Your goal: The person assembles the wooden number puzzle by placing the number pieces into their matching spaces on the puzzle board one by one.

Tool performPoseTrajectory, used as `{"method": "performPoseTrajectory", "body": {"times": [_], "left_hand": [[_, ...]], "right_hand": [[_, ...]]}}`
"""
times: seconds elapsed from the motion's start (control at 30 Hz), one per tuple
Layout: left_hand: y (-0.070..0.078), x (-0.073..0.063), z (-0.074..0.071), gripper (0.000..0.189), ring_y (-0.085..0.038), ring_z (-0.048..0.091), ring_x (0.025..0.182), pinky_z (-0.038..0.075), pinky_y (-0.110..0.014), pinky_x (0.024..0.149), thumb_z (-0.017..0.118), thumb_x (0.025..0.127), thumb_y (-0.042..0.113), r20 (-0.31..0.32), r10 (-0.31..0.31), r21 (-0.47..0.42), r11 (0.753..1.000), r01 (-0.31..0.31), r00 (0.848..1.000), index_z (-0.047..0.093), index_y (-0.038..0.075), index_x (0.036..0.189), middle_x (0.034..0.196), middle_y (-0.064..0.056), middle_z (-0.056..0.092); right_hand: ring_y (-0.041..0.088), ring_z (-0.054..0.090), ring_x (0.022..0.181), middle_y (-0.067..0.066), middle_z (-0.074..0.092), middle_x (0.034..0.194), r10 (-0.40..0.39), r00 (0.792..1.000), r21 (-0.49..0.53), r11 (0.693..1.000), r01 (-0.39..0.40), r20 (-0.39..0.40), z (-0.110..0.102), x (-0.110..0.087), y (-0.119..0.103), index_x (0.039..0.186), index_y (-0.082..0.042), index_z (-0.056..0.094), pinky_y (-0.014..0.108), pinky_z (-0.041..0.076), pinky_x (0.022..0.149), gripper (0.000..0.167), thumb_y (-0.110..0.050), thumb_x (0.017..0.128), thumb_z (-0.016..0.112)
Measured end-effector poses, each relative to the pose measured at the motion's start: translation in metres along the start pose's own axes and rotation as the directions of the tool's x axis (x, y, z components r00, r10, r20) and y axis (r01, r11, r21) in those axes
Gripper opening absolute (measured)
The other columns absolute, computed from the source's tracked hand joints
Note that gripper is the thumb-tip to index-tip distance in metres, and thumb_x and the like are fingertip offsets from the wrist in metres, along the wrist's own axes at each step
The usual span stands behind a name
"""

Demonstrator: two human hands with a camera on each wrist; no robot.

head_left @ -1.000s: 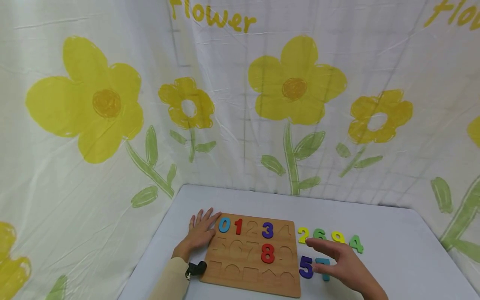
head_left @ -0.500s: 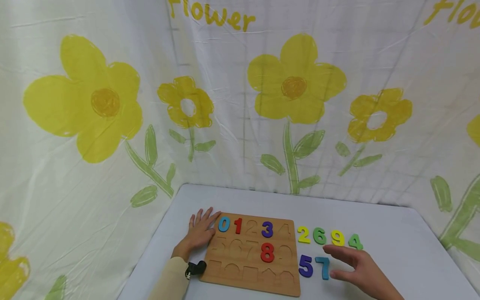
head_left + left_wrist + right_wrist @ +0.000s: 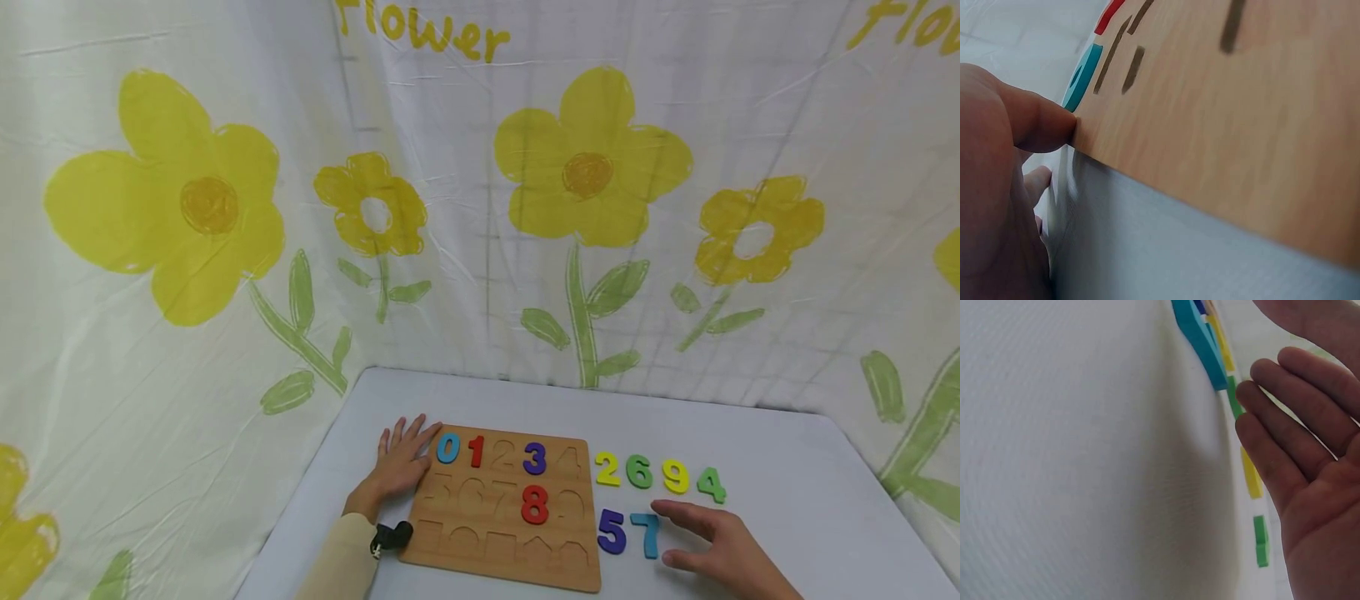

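Observation:
A wooden number puzzle board point(image 3: 498, 521) lies on the table with the blue 0 point(image 3: 447, 448), red 1 point(image 3: 476, 452), purple 3 point(image 3: 535, 458) and red 8 point(image 3: 535, 505) in their recesses. My left hand point(image 3: 401, 465) rests at its left edge, fingers spread; in the left wrist view the thumb point(image 3: 1044, 122) touches the board's edge beside the 0. Just right of the blue 7 point(image 3: 647, 534) is my right hand point(image 3: 716, 542), thumb and fingers apart, holding nothing. The purple 5 point(image 3: 612, 532) lies between the 7 and the board.
Along a row right of the board lie the yellow 2 point(image 3: 607, 470), green 6 point(image 3: 639, 472), yellow 9 point(image 3: 676, 476) and green 4 point(image 3: 711, 485). A white curtain with painted yellow flowers point(image 3: 588, 175) hangs behind the white table point(image 3: 465, 396).
My right hand has drawn back to the right from over the 5 and 7, uncovering them and the row above. The left hand and the board stay in place.

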State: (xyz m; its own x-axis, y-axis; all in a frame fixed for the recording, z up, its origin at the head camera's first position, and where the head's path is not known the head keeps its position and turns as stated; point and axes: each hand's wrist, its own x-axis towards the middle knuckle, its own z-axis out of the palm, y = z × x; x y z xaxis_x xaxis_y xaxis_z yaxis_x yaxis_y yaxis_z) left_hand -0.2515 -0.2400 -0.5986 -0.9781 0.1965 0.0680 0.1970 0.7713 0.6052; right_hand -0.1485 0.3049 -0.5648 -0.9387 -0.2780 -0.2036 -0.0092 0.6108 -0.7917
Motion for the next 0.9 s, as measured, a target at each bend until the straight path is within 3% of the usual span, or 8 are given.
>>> {"method": "performPoseTrajectory", "body": {"times": [0.13, 0.3, 0.4, 0.57, 0.77, 0.9], "left_hand": [[-0.002, 0.002, 0.001, 0.063, -0.055, 0.006, 0.167, -0.006, -0.074, 0.129, 0.055, 0.1, 0.016, 0.003, -0.006, 0.005, 1.0, 0.006, 1.0, 0.052, 0.014, 0.163, 0.178, -0.023, 0.03], [0.002, -0.001, -0.001, 0.063, -0.056, 0.007, 0.166, -0.006, -0.075, 0.129, 0.054, 0.1, 0.016, -0.004, 0.002, 0.001, 1.0, -0.002, 1.0, 0.052, 0.013, 0.162, 0.177, -0.025, 0.031], [0.008, -0.005, -0.006, 0.063, -0.059, 0.008, 0.165, -0.005, -0.077, 0.128, 0.054, 0.099, 0.016, -0.005, 0.014, -0.006, 1.0, -0.014, 1.0, 0.053, 0.011, 0.162, 0.176, -0.028, 0.032], [0.012, -0.008, -0.008, 0.062, -0.062, 0.009, 0.162, -0.006, -0.079, 0.127, 0.054, 0.098, 0.016, -0.016, 0.042, -0.03, 0.999, -0.043, 0.999, 0.054, 0.012, 0.16, 0.174, -0.031, 0.033], [0.01, -0.007, -0.005, 0.063, -0.062, 0.01, 0.162, -0.004, -0.079, 0.127, 0.053, 0.098, 0.015, -0.033, 0.042, -0.026, 0.999, -0.043, 0.999, 0.054, 0.011, 0.161, 0.174, -0.031, 0.034], [0.012, -0.007, -0.007, 0.062, -0.062, 0.011, 0.162, -0.003, -0.08, 0.126, 0.054, 0.098, 0.013, -0.025, 0.044, -0.029, 0.999, -0.044, 0.999, 0.055, 0.01, 0.159, 0.173, -0.031, 0.035]], "right_hand": [[0.042, 0.062, 0.143, 0.011, 0.069, 0.152, 0.003, 1.0, -0.026, 1.0, -0.004, -0.004, 0.003, 0.003, 0.001, 0.15, -0.009, 0.066, 0.025, 0.06, 0.102, 0.077, -0.042, 0.086, 0.092], [0.026, 0.067, 0.138, 0.006, 0.071, 0.15, 0.017, 1.0, -0.068, 0.998, -0.018, -0.023, 0.007, 0.007, 0.0, 0.149, -0.013, 0.068, 0.018, 0.056, 0.099, 0.077, -0.044, 0.083, 0.094], [0.026, 0.067, 0.137, 0.005, 0.071, 0.15, 0.026, 0.999, -0.091, 0.995, -0.028, -0.032, 0.009, 0.007, -0.003, 0.148, -0.015, 0.07, 0.027, 0.059, 0.103, 0.078, -0.045, 0.081, 0.095], [0.038, 0.063, 0.142, 0.005, 0.071, 0.149, 0.038, 0.998, -0.114, 0.993, -0.043, -0.043, 0.013, 0.007, -0.006, 0.148, -0.015, 0.07, 0.051, 0.058, 0.109, 0.079, -0.044, 0.078, 0.097], [0.036, 0.064, 0.14, 0.003, 0.073, 0.146, 0.041, 0.996, -0.177, 0.983, -0.053, -0.073, 0.018, 0.008, -0.01, 0.145, -0.019, 0.073, 0.058, 0.054, 0.112, 0.077, -0.037, 0.075, 0.1], [0.035, 0.066, 0.138, 0.0, 0.074, 0.144, 0.008, 0.996, -0.242, 0.97, -0.028, -0.086, 0.021, 0.008, -0.013, 0.144, -0.021, 0.073, 0.054, 0.057, 0.11, 0.075, -0.036, 0.075, 0.1]]}}
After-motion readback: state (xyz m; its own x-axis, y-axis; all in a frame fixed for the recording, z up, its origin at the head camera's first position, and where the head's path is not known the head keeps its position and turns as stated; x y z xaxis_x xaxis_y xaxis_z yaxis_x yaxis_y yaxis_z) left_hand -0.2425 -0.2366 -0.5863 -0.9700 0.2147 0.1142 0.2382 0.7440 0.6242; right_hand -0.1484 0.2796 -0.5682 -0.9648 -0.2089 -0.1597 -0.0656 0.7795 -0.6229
